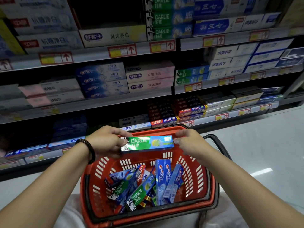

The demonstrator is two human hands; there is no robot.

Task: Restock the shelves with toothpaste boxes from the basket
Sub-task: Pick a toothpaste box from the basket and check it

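Note:
A green and blue Darlie toothpaste box [148, 143] is held level above the red basket [92, 191]. My left hand [107, 140] grips its left end. My right hand [189, 140] touches its right end with the fingertips. Inside the basket lie several more boxes: green Darlie boxes [136, 197], blue Crest boxes [164, 180] and a red Colgate box [141, 174]. The shelves [92, 57] in front are filled with stacked toothpaste boxes, with matching green Darlie boxes [162, 18] on the top shelf and a dark gap [107, 14] to their left.
The basket rests on my lap with its black handle [218, 145] folded back to the right. A pale shiny floor [263, 153] stretches to the right. Red and yellow price tags [162, 46] line the shelf edges. A beaded bracelet [88, 148] is on my left wrist.

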